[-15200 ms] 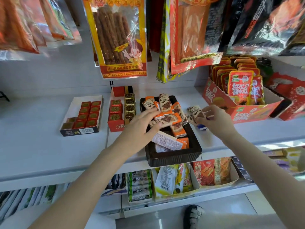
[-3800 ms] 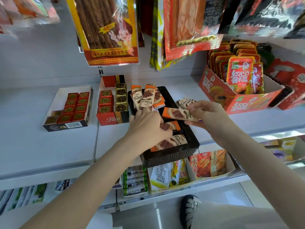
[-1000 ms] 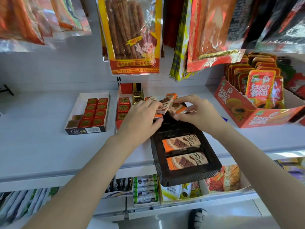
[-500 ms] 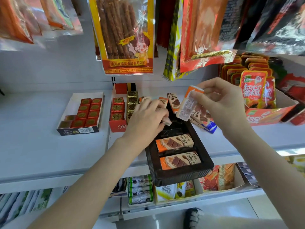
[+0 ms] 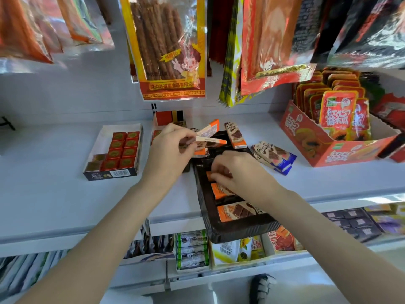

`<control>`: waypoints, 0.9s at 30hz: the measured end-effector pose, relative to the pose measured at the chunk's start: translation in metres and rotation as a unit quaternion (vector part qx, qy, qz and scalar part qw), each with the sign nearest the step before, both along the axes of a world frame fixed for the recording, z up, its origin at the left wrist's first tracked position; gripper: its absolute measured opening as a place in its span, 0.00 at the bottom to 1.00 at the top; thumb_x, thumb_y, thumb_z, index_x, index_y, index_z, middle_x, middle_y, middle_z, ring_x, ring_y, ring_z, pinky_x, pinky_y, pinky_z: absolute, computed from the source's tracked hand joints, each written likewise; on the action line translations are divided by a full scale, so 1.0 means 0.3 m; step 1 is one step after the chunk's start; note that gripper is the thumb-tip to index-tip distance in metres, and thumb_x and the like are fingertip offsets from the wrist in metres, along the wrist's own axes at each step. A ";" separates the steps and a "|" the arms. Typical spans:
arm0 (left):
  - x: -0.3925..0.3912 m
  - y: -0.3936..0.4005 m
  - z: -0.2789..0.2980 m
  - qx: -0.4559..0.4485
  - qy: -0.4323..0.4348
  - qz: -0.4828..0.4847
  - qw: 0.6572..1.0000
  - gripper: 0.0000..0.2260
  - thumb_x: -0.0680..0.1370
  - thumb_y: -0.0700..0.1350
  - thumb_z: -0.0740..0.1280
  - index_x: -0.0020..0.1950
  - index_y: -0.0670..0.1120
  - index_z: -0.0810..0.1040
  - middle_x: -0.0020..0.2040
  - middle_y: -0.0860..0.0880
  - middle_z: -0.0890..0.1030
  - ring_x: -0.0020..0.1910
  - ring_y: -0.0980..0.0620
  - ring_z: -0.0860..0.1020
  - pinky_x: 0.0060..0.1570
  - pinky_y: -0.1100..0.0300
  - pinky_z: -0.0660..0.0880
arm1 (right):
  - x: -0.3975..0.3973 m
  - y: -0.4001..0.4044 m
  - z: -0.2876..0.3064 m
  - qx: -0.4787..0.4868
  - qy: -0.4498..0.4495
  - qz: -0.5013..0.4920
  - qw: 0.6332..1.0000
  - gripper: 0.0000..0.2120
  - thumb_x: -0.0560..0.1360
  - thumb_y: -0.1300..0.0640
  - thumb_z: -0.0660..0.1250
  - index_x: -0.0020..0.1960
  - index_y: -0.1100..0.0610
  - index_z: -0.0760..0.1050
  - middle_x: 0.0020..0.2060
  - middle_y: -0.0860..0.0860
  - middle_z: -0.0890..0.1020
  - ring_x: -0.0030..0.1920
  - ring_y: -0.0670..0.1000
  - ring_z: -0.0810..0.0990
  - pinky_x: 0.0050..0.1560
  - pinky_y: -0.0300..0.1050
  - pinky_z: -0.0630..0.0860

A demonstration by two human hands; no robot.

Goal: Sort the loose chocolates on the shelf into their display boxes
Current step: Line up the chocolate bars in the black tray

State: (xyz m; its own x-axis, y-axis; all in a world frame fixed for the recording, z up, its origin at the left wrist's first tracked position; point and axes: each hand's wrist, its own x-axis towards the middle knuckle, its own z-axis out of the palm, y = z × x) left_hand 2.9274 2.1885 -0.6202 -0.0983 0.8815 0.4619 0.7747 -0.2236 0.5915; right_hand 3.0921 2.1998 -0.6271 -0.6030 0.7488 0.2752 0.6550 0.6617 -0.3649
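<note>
black display tray (image 5: 205,207) sits on the white shelf (image 5: 54,194), its front end overhanging the shelf edge. left hand (image 5: 167,153) hovers just left of the tray's far end, fingers curled, pinching a small fan of orange chocolate bars (image 5: 209,137) above that end. right hand (image 5: 237,172) is down inside the tray's middle, fingers bent onto an orange bar (image 5: 209,175) lying flat there; whether it actually grips or only presses the bar is hard to tell, fingertips hide it. nearer than that, two more orange bars in the tray (image 5: 235,211) lie flat crosswise, one behind the other. one bar stands upright (image 5: 234,136) at the tray's far right corner. just right of the tray, on the shelf, a loose pile of blue-ended chocolate bars (image 5: 274,156). left of the tray, mostly behind the left hand, a red box of gold squares (image 5: 165,118); further left an open box of red squares (image 5: 119,150). well right of the tray, a red carton of snack packets (image 5: 335,137). snack bags hang above (image 5: 168,44).
</note>
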 end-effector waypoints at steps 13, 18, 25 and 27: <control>-0.039 -0.026 -0.017 -0.010 -0.031 -0.067 0.997 0.08 0.72 0.36 0.68 0.51 0.41 0.81 0.53 0.48 0.76 0.53 0.57 0.73 0.50 0.74 0.74 | 0.074 0.068 0.073 -0.319 0.273 -0.195 0.886 0.12 0.77 0.52 0.60 0.53 0.61 0.74 0.36 0.58 0.83 0.35 0.55 0.82 0.41 0.46 0.82; -0.048 -0.030 -0.017 -0.003 0.000 -0.102 0.995 0.07 0.72 0.35 0.69 0.48 0.42 0.82 0.51 0.52 0.75 0.51 0.56 0.76 0.52 0.71 0.75 | 0.008 0.058 0.053 -0.399 0.348 -0.179 0.829 0.09 0.75 0.56 0.66 0.51 0.61 0.76 0.36 0.58 0.82 0.32 0.50 0.81 0.33 0.36 0.79; -0.046 -0.041 -0.030 -0.009 0.156 -0.143 0.977 0.09 0.71 0.42 0.70 0.51 0.47 0.81 0.56 0.53 0.79 0.54 0.54 0.77 0.57 0.64 0.64 | 0.022 0.063 0.079 -0.339 0.458 -0.221 0.791 0.07 0.72 0.66 0.65 0.47 0.56 0.71 0.36 0.53 0.76 0.35 0.49 0.75 0.37 0.39 0.74; -0.040 -0.039 -0.034 0.000 0.199 -0.134 0.971 0.09 0.72 0.48 0.66 0.49 0.47 0.81 0.53 0.53 0.81 0.52 0.51 0.78 0.57 0.62 0.60 | 0.053 0.061 0.106 -0.210 0.415 -0.250 0.849 0.09 0.72 0.64 0.64 0.49 0.56 0.69 0.36 0.49 0.74 0.35 0.45 0.74 0.36 0.37 0.71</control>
